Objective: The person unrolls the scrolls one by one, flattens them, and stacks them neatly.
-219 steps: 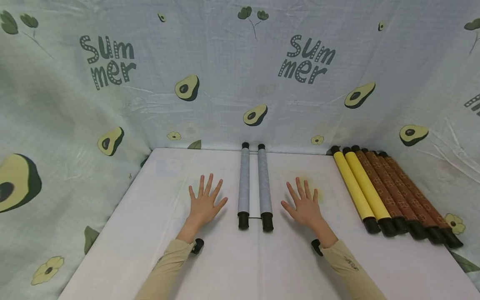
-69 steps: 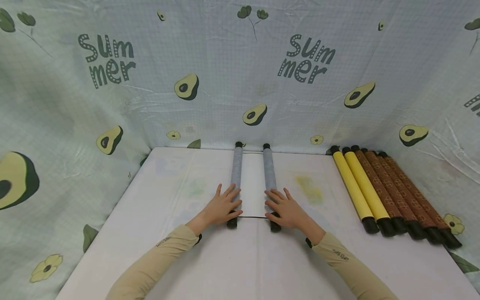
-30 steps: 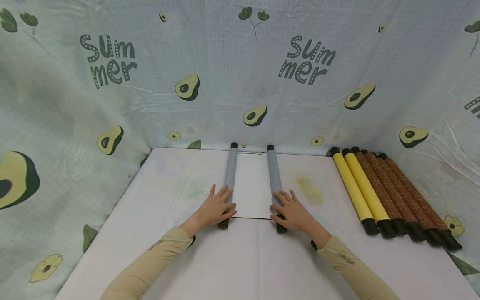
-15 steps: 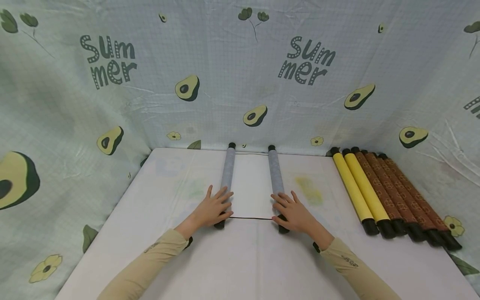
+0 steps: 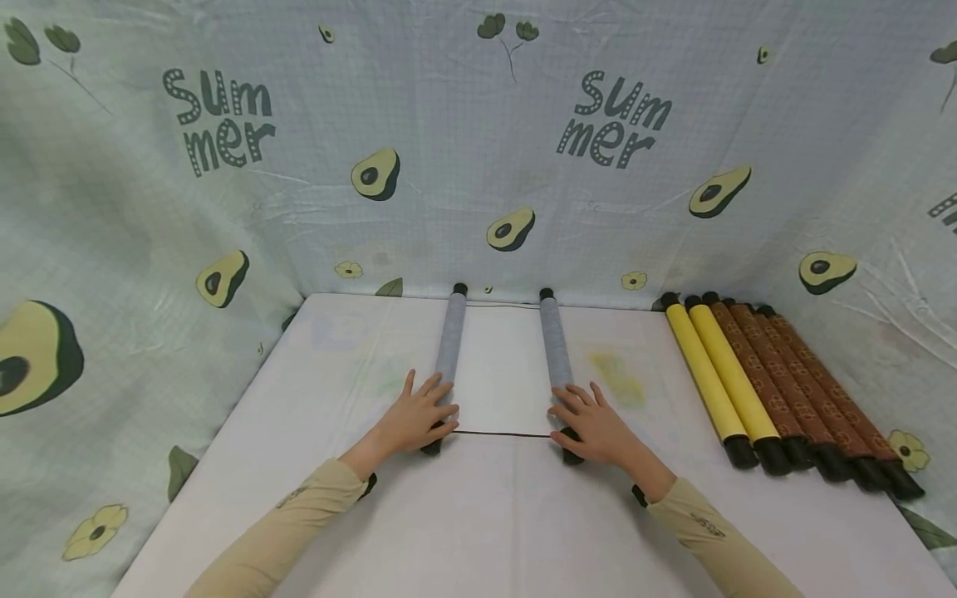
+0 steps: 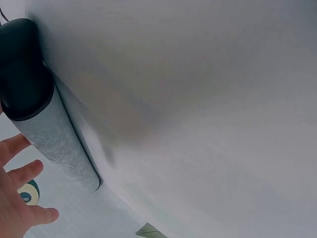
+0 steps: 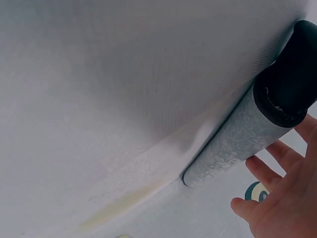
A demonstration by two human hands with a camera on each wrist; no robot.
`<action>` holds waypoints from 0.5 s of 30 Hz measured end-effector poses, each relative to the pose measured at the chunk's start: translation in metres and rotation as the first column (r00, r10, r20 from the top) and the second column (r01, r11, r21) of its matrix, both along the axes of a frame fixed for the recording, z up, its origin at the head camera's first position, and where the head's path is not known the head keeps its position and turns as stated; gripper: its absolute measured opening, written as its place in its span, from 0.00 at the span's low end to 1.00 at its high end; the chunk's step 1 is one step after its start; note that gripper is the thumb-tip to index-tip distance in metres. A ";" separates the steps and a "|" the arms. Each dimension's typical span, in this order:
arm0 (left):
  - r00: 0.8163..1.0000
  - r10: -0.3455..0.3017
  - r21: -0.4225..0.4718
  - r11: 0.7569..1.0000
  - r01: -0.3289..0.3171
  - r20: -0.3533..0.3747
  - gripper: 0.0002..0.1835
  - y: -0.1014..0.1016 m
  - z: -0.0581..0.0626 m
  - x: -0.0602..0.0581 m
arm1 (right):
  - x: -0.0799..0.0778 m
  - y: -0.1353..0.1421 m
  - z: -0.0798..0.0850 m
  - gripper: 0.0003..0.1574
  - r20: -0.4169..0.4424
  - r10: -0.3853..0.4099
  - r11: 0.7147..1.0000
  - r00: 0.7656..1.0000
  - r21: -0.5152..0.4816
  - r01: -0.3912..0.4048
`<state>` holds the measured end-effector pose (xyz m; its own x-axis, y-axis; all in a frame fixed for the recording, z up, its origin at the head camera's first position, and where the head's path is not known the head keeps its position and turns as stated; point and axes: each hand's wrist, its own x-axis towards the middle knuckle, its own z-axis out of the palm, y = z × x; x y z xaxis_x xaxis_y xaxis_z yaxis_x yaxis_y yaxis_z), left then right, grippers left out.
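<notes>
A hanging scroll lies partly unrolled mid-table, its white paper (image 5: 503, 365) spread between two rolls of grey patterned backing with black end knobs. My left hand (image 5: 413, 419) rests on the near end of the left roll (image 5: 452, 336), fingers spread and fairly straight. On the right roll (image 5: 556, 340), my right hand (image 5: 598, 428) lies the same way near its knob. In the left wrist view the left roll (image 6: 62, 148) shows its black knob (image 6: 25, 69) beside my fingers. The right wrist view has the right roll (image 7: 233, 144) along my fingertips.
Two yellow rolled scrolls (image 5: 706, 382) and several brown patterned ones (image 5: 785, 390) lie side by side at the table's right. A pale cloth printed with avocados (image 5: 511, 229) hangs behind and around the white table (image 5: 478, 523).
Both hands came down onto the two grey rolls, which were close together. The rolls have moved apart, left and right, baring a wider strip of white paper, and still widened over the last second.
</notes>
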<state>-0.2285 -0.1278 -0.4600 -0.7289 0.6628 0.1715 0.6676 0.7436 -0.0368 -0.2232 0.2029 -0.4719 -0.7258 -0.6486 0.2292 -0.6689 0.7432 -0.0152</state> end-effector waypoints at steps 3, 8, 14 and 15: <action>1.000 0.002 0.007 1.000 -0.002 -0.009 0.18 -0.001 0.000 0.001 | 0.000 0.002 -0.002 0.22 0.000 -0.009 1.000 1.000 0.003 0.009; 1.000 0.008 0.003 1.000 -0.008 -0.023 0.17 -0.003 0.000 0.001 | 0.001 0.004 -0.002 0.22 0.014 -0.026 1.000 1.000 0.000 0.026; 0.999 0.005 0.005 1.000 -0.005 -0.041 0.16 -0.003 0.001 0.003 | 0.003 0.006 0.000 0.21 0.015 -0.031 1.000 0.999 -0.003 0.031; 0.999 0.005 0.001 1.000 -0.005 -0.043 0.16 -0.003 0.001 0.003 | 0.004 0.006 0.001 0.21 0.016 -0.031 0.999 0.999 -0.008 0.031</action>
<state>-0.2255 -0.1310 -0.4595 -0.7239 0.6594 0.2031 0.6620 0.7467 -0.0647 -0.2195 0.2087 -0.4710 -0.7489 -0.6241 0.2229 -0.6454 0.7631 -0.0320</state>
